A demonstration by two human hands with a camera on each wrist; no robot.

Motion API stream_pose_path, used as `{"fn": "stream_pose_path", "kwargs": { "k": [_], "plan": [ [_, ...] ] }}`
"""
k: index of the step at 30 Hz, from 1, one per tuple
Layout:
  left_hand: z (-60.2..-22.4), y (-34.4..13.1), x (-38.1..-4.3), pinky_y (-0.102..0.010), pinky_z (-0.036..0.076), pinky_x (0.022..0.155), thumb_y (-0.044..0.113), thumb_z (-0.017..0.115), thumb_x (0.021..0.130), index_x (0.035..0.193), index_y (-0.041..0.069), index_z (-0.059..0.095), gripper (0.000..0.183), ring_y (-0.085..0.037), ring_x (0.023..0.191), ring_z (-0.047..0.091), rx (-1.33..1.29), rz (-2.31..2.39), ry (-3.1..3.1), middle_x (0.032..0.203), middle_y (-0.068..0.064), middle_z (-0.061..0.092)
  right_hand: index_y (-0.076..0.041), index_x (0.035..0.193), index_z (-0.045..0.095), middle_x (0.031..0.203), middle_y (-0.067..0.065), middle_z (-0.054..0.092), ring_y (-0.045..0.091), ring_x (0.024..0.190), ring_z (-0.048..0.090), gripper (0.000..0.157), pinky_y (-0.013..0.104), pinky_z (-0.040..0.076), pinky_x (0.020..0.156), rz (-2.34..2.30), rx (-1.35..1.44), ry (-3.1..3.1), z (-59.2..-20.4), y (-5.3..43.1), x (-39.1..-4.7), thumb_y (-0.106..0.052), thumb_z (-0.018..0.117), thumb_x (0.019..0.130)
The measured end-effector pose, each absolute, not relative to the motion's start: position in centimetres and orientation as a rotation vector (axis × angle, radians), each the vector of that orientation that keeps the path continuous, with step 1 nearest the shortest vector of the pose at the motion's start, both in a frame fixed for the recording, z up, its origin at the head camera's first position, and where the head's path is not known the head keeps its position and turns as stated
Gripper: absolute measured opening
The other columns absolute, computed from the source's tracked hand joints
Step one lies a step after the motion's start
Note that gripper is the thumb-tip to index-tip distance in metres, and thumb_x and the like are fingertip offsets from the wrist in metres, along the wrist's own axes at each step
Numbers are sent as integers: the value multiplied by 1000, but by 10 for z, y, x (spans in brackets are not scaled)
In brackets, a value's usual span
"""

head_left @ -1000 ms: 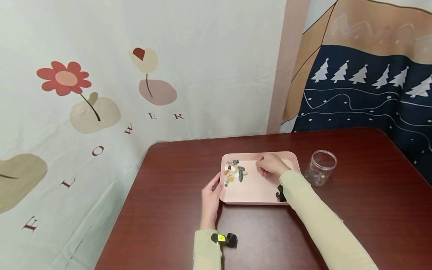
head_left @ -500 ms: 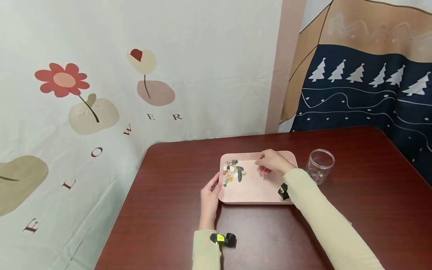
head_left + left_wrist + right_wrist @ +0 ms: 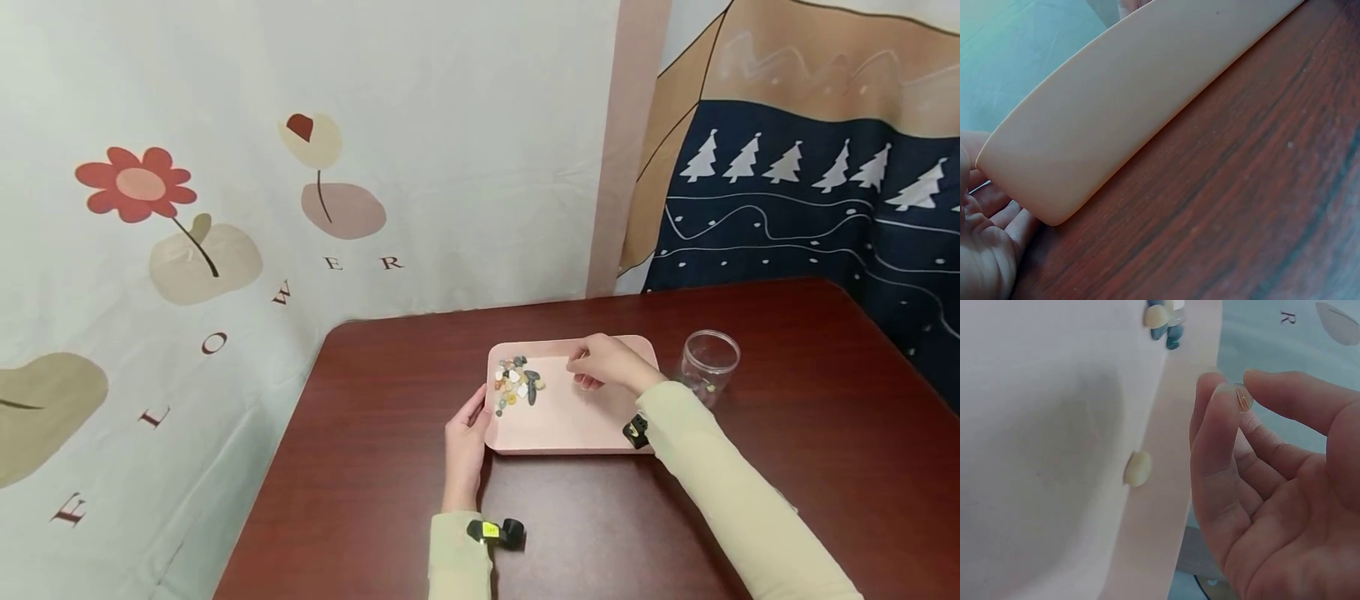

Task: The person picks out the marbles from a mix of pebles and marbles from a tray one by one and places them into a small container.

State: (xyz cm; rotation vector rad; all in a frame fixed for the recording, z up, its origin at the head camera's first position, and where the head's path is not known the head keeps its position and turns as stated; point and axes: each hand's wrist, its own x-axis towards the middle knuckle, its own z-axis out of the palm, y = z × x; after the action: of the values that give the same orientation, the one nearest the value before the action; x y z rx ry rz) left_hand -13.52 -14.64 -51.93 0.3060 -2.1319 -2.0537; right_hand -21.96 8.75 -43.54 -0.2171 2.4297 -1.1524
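Note:
A pink tray [image 3: 558, 425] lies on the table, with several mixed pebbles [image 3: 517, 383] clustered at its left end. My left hand [image 3: 467, 433] holds the tray's left side; in the left wrist view its fingers [image 3: 1007, 215] lie against the outer corner. Over the tray's right half, my right hand [image 3: 609, 363] pinches a small clear glass marble with orange stripes [image 3: 1244, 398] between thumb and fingertips. A cream pebble [image 3: 1139, 469] sits by the tray wall below that hand in the right wrist view.
A clear jar [image 3: 708, 362] stands just right of the tray, partly hidden by the right sleeve, with small things in its bottom. The dark red wooden table [image 3: 360, 467] reaches back to a printed curtain [image 3: 480, 167].
The right forearm has swung slightly to the right, covering more of the jar. The right fingers stay over nearly the same spot, and the left hand keeps holding the tray. The view shifts slightly.

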Motion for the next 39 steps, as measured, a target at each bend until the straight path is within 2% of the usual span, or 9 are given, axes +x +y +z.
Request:
{"fn": "stream_pose_path", "kwargs": {
  "k": [6,14,21,26,31,35,39],
  "plan": [
    [-521,-146,-135,-25,42,88,12,56,88,119,21,59,33,-10,111,50,328,-2038,-2133,121,3,55,-3,94,61,75,9,62,18,63,59,17,28,52,57,-1229,-267,2418,-429,88,-210,-17,58,85],
    [-522,-146,-136,-25,43,88,9,55,87,120,15,58,34,-13,111,50,275,-2045,-2111,121,0,55,-4,95,60,74,11,62,18,62,59,17,29,52,58,-1376,-302,2404,-431,94,-200,-17,60,85],
    [-520,-146,-137,-23,44,85,11,56,87,120,17,59,33,-12,110,51,274,-2034,-2118,121,1,55,-2,102,61,76,12,62,20,63,60,23,30,53,59,-1563,-351,2390,-433,101,-190,-17,60,85],
    [-519,-147,-137,-24,43,87,12,56,87,120,19,59,33,-11,111,50,278,-2046,-2124,121,2,55,-5,102,62,79,11,61,21,63,59,20,31,53,59,-1631,-345,2393,-433,105,-183,-16,60,85],
    [-519,-148,-137,-25,43,87,11,56,87,119,18,59,33,-12,111,50,284,-2034,-2124,121,1,55,-2,104,61,80,12,60,20,65,59,23,31,53,60,-1702,-352,2364,-431,105,-177,-16,58,86],
    [-520,-147,-136,-24,44,86,12,56,87,119,19,59,32,-10,109,51,293,-2059,-2115,120,3,56,3,106,59,80,19,59,24,67,58,24,33,53,61,-1743,-340,2339,-416,103,-167,-11,56,88],
    [-520,-146,-135,-24,44,86,11,56,87,120,17,59,33,-11,109,51,284,-2082,-2101,121,1,55,5,108,57,81,22,58,25,67,58,24,33,53,61,-1759,-343,2325,-418,106,-166,-9,54,88]
  ]
}}
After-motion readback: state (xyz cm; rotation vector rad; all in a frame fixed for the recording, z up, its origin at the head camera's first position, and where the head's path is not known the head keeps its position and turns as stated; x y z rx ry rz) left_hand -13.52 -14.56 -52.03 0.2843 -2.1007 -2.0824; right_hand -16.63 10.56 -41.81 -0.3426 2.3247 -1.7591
